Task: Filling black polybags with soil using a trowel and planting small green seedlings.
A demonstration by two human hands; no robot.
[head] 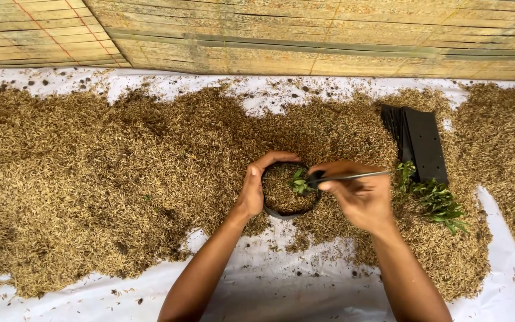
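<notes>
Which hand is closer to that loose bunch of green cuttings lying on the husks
Right. The right hand is just left of the green cuttings, holding a thin stick over the black pot. The left hand grips the pot's far side, farther away.

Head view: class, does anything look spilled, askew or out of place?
Nothing is clearly amiss. Husks cover the white sheet unevenly, leaving bare patches. The grow bag stands upright with its seedling.

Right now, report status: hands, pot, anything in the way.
Left hand cupped round small black pot of husk. Right hand pinching thin stick, tip at green seedling in pot. Nothing between hands; loose cuttings and black bag stack lie right.
</notes>
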